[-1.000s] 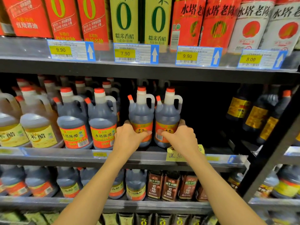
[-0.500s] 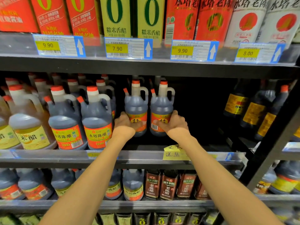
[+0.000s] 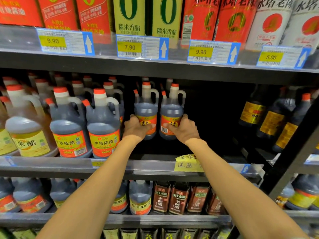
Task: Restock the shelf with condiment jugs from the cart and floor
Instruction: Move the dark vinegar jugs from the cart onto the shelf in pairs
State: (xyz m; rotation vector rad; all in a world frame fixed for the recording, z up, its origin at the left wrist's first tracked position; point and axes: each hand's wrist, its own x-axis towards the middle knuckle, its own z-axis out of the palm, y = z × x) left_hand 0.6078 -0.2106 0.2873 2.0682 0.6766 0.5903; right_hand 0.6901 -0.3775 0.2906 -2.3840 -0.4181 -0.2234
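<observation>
Dark vinegar jugs, one per grip: left hand [image 3: 136,129] wraps left jug [image 3: 146,111], right hand [image 3: 183,130] right jug [image 3: 172,112]. Advice: push squarely toward 12 o'clock, labels front, upright on shelf [image 3: 155,167].

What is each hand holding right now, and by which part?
The left hand grips the left dark vinegar jug by its lower, labelled body; the right hand grips the right dark vinegar jug likewise, handles untouched.
</observation>
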